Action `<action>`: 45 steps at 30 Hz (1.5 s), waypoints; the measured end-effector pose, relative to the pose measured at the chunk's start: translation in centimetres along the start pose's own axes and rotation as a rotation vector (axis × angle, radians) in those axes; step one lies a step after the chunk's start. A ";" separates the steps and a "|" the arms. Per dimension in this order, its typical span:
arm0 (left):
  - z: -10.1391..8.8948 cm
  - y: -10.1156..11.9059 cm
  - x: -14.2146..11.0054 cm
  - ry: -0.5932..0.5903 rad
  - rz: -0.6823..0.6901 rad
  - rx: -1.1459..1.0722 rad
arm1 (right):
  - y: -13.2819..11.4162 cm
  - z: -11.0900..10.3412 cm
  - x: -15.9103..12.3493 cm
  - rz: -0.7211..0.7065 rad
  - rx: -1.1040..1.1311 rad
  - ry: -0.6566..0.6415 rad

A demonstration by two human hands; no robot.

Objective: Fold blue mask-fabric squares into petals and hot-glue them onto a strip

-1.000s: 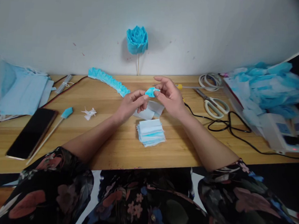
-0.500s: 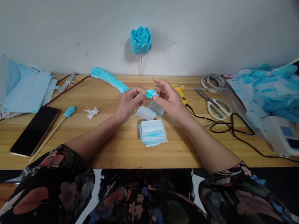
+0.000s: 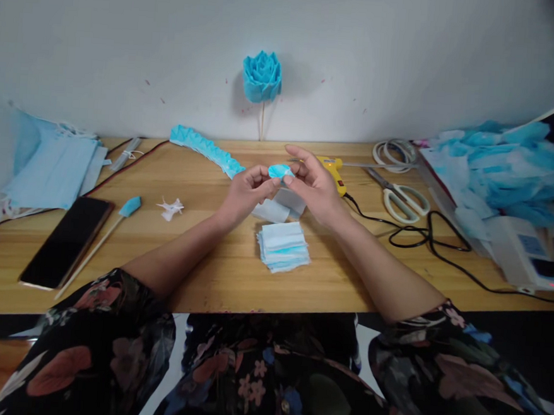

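Observation:
Between my two hands is a small folded piece of blue mask fabric (image 3: 278, 171). My left hand (image 3: 245, 196) pinches its left side with thumb and fingers. The right end sits between the thumb and fingers of my right hand (image 3: 317, 188), whose index finger sticks up. Below my hands lie white fabric pieces (image 3: 271, 211) on the table. Nearer to me is a stack of cut blue-and-white fabric squares (image 3: 284, 246). A row of pleated blue petals (image 3: 205, 148) runs from the back edge toward my left hand.
A blue fabric flower (image 3: 262, 77) on a stick stands against the wall. At right are a yellow glue gun (image 3: 333, 167), scissors (image 3: 403, 200), a tape roll (image 3: 394, 155) and fabric scraps (image 3: 507, 167). Masks (image 3: 52, 163), a phone (image 3: 66, 242) and a blue-tipped stick (image 3: 98, 245) lie left.
My left hand has shifted slightly right, its fingers closer to my right hand. The blue piece now shows a broader, rounder face.

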State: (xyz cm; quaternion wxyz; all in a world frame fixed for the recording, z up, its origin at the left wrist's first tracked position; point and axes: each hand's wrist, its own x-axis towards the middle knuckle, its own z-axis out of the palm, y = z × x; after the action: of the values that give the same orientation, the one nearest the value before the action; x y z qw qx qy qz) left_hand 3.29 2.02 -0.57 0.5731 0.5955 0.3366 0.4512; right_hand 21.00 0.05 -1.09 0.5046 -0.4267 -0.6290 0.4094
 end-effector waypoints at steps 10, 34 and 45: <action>-0.3 0.1 0.0 0.048 -0.018 0.035 | -0.1 -0.6 0.2 0.074 0.115 0.012; 0.0 -0.1 -0.3 -0.026 0.020 0.055 | -0.1 -0.9 0.6 -0.034 -0.103 -0.015; -0.2 0.0 -0.3 -0.031 0.005 0.088 | -1.1 -1.4 0.3 0.051 0.051 -0.092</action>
State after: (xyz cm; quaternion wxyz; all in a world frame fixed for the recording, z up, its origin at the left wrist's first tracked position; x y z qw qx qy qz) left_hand 3.01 1.78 -0.68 0.5507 0.6278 0.3456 0.4279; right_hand 22.21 0.12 0.31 0.4753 -0.4101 -0.6299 0.4573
